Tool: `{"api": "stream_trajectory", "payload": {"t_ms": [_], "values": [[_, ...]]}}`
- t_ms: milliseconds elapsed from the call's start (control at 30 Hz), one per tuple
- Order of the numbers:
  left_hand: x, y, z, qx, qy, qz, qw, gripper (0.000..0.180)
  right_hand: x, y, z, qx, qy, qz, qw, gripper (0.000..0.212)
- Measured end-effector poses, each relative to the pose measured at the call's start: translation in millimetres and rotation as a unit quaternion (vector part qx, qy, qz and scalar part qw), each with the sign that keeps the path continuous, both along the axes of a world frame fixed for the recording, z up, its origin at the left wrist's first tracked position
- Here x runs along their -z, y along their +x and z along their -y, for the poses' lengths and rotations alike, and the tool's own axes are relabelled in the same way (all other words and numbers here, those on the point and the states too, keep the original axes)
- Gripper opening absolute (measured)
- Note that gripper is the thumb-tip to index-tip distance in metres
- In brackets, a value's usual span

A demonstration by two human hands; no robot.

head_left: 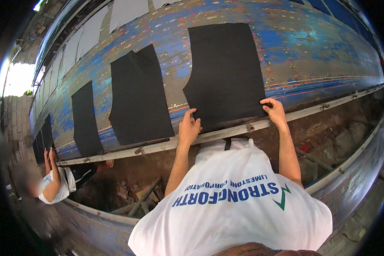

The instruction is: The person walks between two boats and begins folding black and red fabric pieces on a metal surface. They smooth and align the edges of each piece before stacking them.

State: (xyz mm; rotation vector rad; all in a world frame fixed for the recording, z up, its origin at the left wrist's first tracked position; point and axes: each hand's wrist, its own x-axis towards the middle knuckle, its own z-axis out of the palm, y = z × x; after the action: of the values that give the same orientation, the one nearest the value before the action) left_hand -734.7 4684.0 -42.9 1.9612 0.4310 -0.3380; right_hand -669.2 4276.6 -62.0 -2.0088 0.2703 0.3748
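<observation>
**Fingers (pixel 268 101) at both sides of the black cloth (pixel 226 68), near end**

We read the step as squaring up and smoothing the near end of the cloth. Doing it well, in our judgement, called for light, equal tension from both sides: easing the two near corners apart just enough to take out slack, lining the near edge up with the pale rail (pixel 305 112), then pressing down without dragging. Too hard a pull on one side could have skewed the piece or stretched its angled left edge, so we favoured small, matched moves.

Cloth position: most of it lay flat on the blue, paint-spotted table (pixel 320 47), reaching away from the person, its near edge just beside the rail. The left hand (pixel 188 130) was at the left edge close to the near corner, index out, thumb half-curled. The right hand (pixel 276 112) was at the right edge, a little above the other near corner, index and thumb tips close together. We couldn't tell whether either hand pinched the fabric or only rested against it. Between the hands, the near edge ran untouched.
</observation>
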Motion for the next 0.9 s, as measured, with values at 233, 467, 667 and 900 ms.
{"api": "stream_trajectory", "payload": {"t_ms": [233,467,667,900], "values": [[-16,3,0,0.13,0.166,0.023,0.977,0.039,-12,-20,-8,-0.027,-0.121,0.138,0.983,0.023],[-77,30,42,0.305,0.36,-0.025,0.881,0.035,-29,-25,28,-0.065,-0.202,0.17,0.962,0.018],[-111,77,195,0.331,0.35,0.041,0.876,0.035,-47,-13,156,-0.018,-0.154,0.25,0.956,0.019],[-115,114,479,0.542,0.172,0.273,0.776,0.021,-74,-61,352,0.05,-0.154,0.21,0.964,0.026]]}}
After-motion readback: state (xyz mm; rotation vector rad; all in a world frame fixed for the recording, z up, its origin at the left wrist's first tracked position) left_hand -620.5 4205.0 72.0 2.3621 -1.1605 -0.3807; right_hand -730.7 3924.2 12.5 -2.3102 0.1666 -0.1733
